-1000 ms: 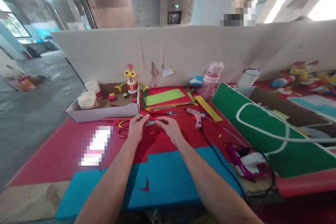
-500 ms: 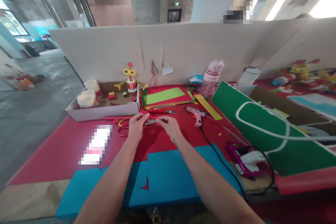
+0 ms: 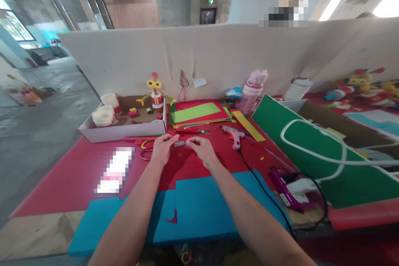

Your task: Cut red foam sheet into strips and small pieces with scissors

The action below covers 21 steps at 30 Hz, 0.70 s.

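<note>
My left hand is closed in a pinch on a small red paper piece, which blends into the red table cover. My right hand pinches at the other end of that piece, fingertips pressed together. Just beneath the hands lie scissors with yellow and red handles, partly covered by my left hand; a bit of their blade shows between the hands. Behind the fingers rests a utility knife. A pink glue gun lies on the table to the right of my right hand.
An open box with paper cups and a small robot figure stands at the back left. Coloured sheets are stacked behind the hands. Blue foam sheets line the front edge. A purple power strip and green box are right.
Both hands stay almost in place, still pinching the red piece. The view has shifted very slightly.
</note>
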### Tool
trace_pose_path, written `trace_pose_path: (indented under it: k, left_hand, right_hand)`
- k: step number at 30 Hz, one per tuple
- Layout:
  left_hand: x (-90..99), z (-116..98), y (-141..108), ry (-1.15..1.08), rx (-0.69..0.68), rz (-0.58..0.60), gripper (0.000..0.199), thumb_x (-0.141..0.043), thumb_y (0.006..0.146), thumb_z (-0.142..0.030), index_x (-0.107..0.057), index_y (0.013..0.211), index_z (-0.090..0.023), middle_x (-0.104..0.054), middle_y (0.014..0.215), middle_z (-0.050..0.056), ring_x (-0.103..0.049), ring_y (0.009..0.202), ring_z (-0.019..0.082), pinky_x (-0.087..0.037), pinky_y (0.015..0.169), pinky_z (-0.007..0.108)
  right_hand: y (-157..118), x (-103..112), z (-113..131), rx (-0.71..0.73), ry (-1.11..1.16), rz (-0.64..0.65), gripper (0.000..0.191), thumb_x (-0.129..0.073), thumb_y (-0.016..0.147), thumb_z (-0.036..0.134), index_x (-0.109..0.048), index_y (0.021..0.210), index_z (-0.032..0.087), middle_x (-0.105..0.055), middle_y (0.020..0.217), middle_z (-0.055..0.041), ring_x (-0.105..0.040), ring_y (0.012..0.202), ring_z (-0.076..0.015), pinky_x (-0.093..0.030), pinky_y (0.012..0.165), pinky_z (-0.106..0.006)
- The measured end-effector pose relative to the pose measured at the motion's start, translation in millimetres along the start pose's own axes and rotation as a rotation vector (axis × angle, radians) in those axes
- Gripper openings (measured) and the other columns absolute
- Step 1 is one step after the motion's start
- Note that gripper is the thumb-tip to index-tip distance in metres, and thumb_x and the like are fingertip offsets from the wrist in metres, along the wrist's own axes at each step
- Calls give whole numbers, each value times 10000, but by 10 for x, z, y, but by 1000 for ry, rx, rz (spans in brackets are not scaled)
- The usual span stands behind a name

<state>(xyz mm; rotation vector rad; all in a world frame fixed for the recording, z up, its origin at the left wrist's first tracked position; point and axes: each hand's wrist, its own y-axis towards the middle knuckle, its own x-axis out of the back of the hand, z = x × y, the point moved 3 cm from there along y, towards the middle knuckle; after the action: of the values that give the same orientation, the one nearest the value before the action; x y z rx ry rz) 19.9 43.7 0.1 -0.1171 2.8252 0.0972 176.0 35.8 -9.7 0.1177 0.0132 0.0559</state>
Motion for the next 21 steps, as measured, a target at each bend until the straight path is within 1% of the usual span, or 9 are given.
trace_pose_path:
  k: [3,6,9,11,14,15,16,18,21]
  left_hand:
    - [94,-60,46,-47,-12,-60,242,-837,538,-304,-661,571,-142,-572,527,-10,-459,480,70,-343,497,225]
    - [189,-95,91,-70,-45,-139,237,-836,541,-299,-682,625,-141,-559,515,-18,-460,480,68,-326,481,217]
    - [214,-111,101,-135,-109,-209,263,-836,531,-318,-683,657,-143,-574,547,-23,-465,499,62,-340,496,206]
    - [149,-82,76,-144,-97,-176,282,-828,539,-348,-677,663,-145,-597,581,-15,-472,508,61,-356,511,205]
    - [-39,22,-5,-9,0,7,272,-814,569,-357,-666,639,-139,-589,553,-11,-478,510,72,-364,526,214]
    - [-90,57,-34,43,17,46,262,-817,570,-343,-667,630,-137,-587,544,-11,-482,516,78,-365,532,217]
    - [-121,85,-55,69,18,48,256,-820,566,-334,-670,623,-135,-588,538,-10,-490,524,85,-368,538,222]
    - [-134,122,-69,61,17,15,251,-824,563,-329,-688,642,-133,-601,543,-6,-507,540,98,-383,554,231]
    - [-78,131,-29,-7,15,-36,254,-829,554,-332,-694,643,-135,-612,548,-2,-516,547,105,-408,579,243]
  right_hand:
    - [9,2,-22,-9,-14,3,236,-673,677,395,-707,764,179,-715,744,-26,-636,718,-174,-480,705,-287]
    - [4,-4,-25,-27,21,18,224,-681,667,387,-706,755,183,-712,736,-22,-635,715,-171,-480,713,-288]
    - [0,5,-20,-47,58,8,235,-690,656,387,-703,762,178,-707,730,-19,-633,710,-170,-482,709,-288]
    - [2,23,-11,-35,61,-22,244,-685,666,390,-702,774,171,-709,740,-21,-632,708,-170,-485,707,-289]
    - [0,35,24,42,-14,-44,227,-652,716,383,-701,781,172,-719,777,-29,-645,740,-180,-491,733,-297]
    - [-4,31,40,78,-56,-41,214,-635,737,374,-699,782,175,-721,787,-30,-650,755,-183,-493,747,-299]
    - [-11,24,58,117,-98,-36,203,-619,756,364,-696,788,178,-722,798,-32,-653,767,-184,-495,760,-301]
    - [-31,9,98,202,-170,-31,184,-604,778,345,-681,828,185,-720,842,-37,-656,800,-184,-494,784,-302]
    - [-62,-5,154,295,-238,-44,206,-629,770,343,-632,919,200,-697,926,-41,-642,869,-187,-490,802,-300]
